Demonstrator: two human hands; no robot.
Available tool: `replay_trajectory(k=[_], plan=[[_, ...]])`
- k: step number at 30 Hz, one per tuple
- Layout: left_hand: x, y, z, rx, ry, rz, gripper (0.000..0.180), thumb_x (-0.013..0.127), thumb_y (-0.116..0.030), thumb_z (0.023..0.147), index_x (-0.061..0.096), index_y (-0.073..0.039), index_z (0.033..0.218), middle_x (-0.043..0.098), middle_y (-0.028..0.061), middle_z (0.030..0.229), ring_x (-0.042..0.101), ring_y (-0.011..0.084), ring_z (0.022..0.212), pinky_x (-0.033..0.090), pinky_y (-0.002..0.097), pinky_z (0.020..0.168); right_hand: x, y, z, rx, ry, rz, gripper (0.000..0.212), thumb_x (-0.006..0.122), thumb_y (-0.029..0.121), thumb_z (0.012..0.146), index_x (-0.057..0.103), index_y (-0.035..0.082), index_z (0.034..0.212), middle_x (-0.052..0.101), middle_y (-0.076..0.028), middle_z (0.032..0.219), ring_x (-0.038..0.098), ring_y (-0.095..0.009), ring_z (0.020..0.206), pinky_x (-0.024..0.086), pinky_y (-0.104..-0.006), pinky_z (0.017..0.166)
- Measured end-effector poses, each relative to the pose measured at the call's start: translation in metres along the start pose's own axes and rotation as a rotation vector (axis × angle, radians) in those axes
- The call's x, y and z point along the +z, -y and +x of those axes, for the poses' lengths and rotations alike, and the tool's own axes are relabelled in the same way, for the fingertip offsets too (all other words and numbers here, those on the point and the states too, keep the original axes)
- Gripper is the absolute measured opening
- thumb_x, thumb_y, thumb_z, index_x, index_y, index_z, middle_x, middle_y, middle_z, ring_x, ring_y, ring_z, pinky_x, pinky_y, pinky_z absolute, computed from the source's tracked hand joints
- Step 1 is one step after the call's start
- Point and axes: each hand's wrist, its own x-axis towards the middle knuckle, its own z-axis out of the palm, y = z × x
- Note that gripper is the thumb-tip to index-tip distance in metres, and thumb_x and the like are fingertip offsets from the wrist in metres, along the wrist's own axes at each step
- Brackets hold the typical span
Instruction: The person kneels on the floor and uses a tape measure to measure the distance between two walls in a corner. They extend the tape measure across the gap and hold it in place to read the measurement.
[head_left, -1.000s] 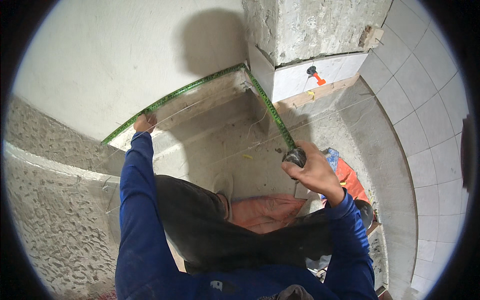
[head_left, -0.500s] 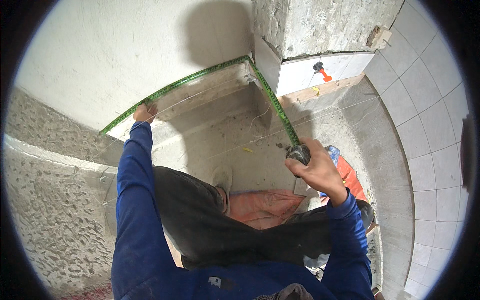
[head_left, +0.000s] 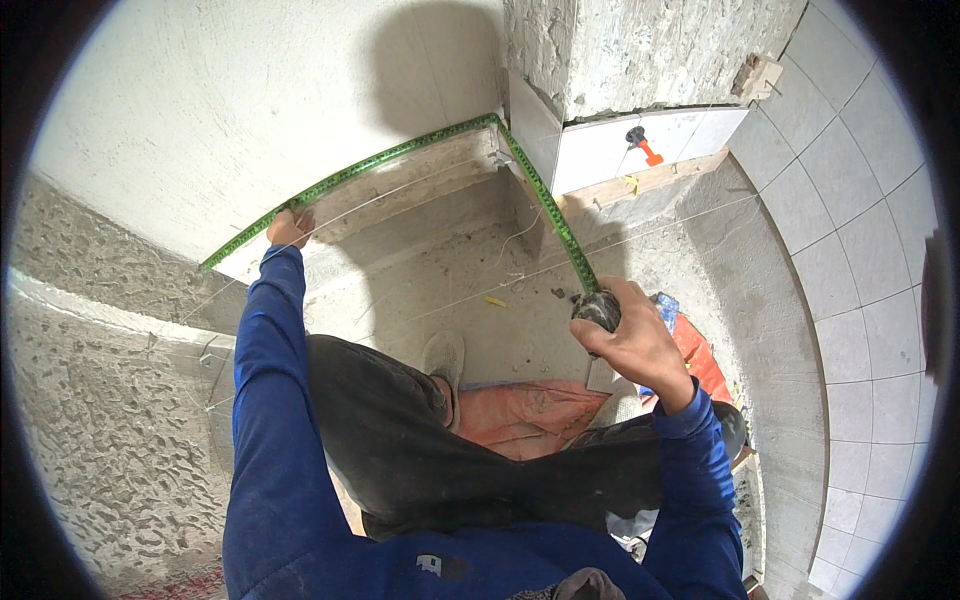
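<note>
A green tape measure [head_left: 345,175] is pulled out along the base of the white wall. Its blade bends at the corner by the pillar and runs back to the dark, dusty case. My right hand [head_left: 640,335] is closed around that case, over the floor. On the left, my left hand [head_left: 290,228] grips the blade near its far-left end, pressing it at the wall; the fingertips are partly hidden. Below the blade a pale strip [head_left: 400,185] lines the wall's foot, and a thin white string runs past it.
White tiles [head_left: 660,145] clad the pillar's base, with an orange-and-black tile clip [head_left: 645,145] on them. A wooden strip [head_left: 655,177] lies beneath. An orange sack [head_left: 525,412] spreads by my legs. Grey tiles [head_left: 850,220] cover the right wall; strings cross the floor [head_left: 500,320].
Almost nothing differs. The tape blade has shifted very slightly near the corner, while both hands keep their places on it.
</note>
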Motion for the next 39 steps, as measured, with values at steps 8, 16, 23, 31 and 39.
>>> replay_trajectory(k=[8, 16, 23, 31, 39], plan=[[0.004, 0.002, 0.005, -0.004, 0.036, 0.023, 0.039, 0.04, -0.012, 0.098, 0.037, 0.001, 0.134, 0.047, 0.0218, 0.13, 0.056, 0.039, 0.11, 0.046, 0.0539, 0.097, -0.002, 0.0, -0.001, 0.01, 0.014, 0.006, 0.063, 0.071, 0.037, 0.075, 0.054, -0.004, 0.119, 0.055, -0.024, 0.109, 0.057, -0.038, 0.104, 0.046, -0.0415, 0.09], [-0.009, 0.005, 0.025, 0.039, 0.064, 0.028, 0.032, 0.043, -0.014, 0.096, 0.042, 0.0, 0.124, 0.054, 0.0221, 0.123, 0.058, 0.0371, 0.107, 0.046, 0.0535, 0.094, -0.002, -0.003, 0.002, -0.035, -0.003, 0.013, 0.061, 0.07, 0.037, 0.075, 0.054, 0.0, 0.121, 0.056, -0.025, 0.111, 0.056, -0.04, 0.105, 0.045, -0.0431, 0.091], [-0.007, 0.011, 0.036, 0.064, 0.085, 0.039, 0.028, 0.043, -0.015, 0.094, 0.047, 0.001, 0.117, 0.055, 0.0236, 0.121, 0.057, 0.0389, 0.107, 0.046, 0.0525, 0.095, -0.003, -0.006, 0.003, -0.044, -0.018, -0.005, 0.059, 0.071, 0.036, 0.075, 0.056, 0.0, 0.118, 0.056, -0.026, 0.11, 0.055, -0.042, 0.105, 0.045, -0.0438, 0.091], [-0.013, 0.013, 0.049, 0.064, 0.076, 0.051, 0.028, 0.042, -0.014, 0.094, 0.047, 0.001, 0.117, 0.055, 0.0246, 0.121, 0.058, 0.0395, 0.105, 0.047, 0.0552, 0.092, 0.011, -0.006, 0.003, -0.027, 0.01, 0.01, 0.065, 0.072, 0.037, 0.075, 0.05, -0.005, 0.12, 0.056, -0.026, 0.11, 0.056, -0.041, 0.104, 0.045, -0.0436, 0.091], [-0.008, 0.011, 0.041, 0.035, -0.011, -0.022, 0.026, 0.039, -0.008, 0.094, 0.043, 0.004, 0.117, 0.056, 0.0248, 0.11, 0.06, 0.041, 0.099, 0.051, 0.0558, 0.085, 0.04, -0.002, 0.005, 0.054, 0.092, 0.287, 0.071, 0.072, 0.036, 0.077, 0.042, -0.007, 0.124, 0.053, -0.03, 0.112, 0.057, -0.038, 0.103, 0.046, -0.0414, 0.088]])
